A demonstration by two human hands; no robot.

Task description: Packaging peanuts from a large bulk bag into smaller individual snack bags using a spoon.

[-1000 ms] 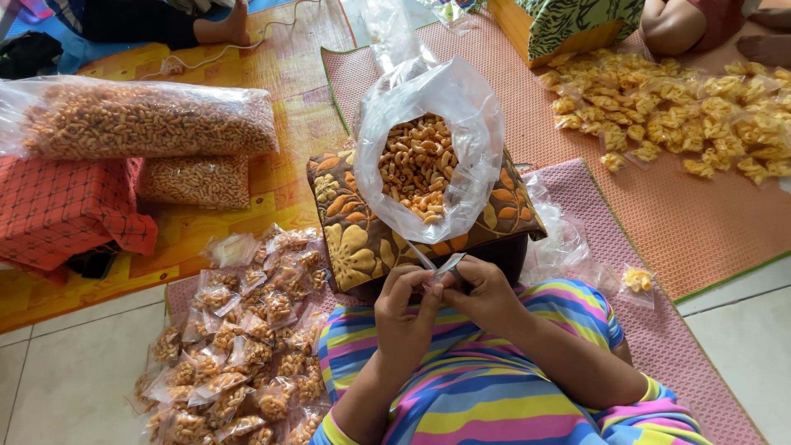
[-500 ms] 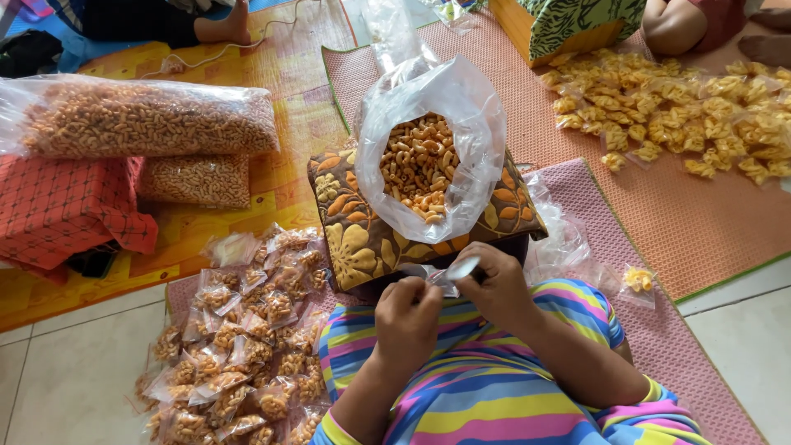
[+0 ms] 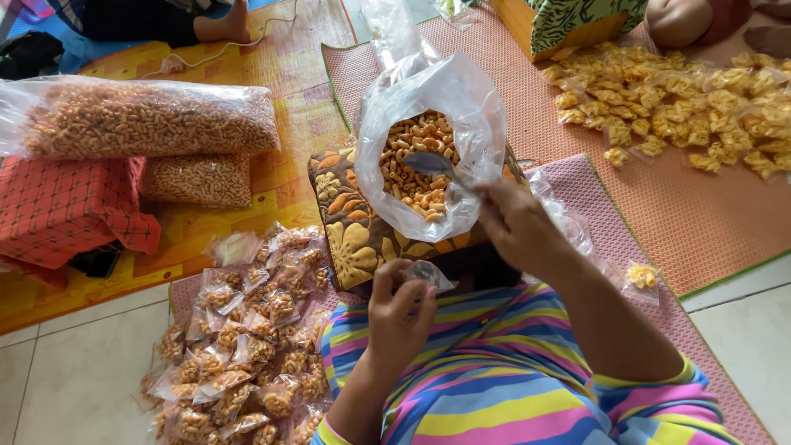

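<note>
Sitting on the mats point(image 3: 511, 91) among stock: big sealed snack bags point(image 3: 148, 119) far left, a spread of yellow packets point(image 3: 684, 99) top right, a pile of filled small packets point(image 3: 239, 346) bottom left. Centre, the open bulk bag point(image 3: 428, 140) of curled orange snacks rests on a floral cushion point(image 3: 350, 239), mouth up. Right hand point(image 3: 519, 227) is closed around a spoon point(image 3: 432, 163), bowl inside the bulk bag just over the snacks. Left hand point(image 3: 400, 309) pinches a small empty clear pouch point(image 3: 428, 272) near the lap, just below the bag; can't tell if its mouth is open. Judging by this, the step is scoop-and-fill. Next move likely calls for a loaded spoon carried level to the pouch, with its mouth held wide.
</note>
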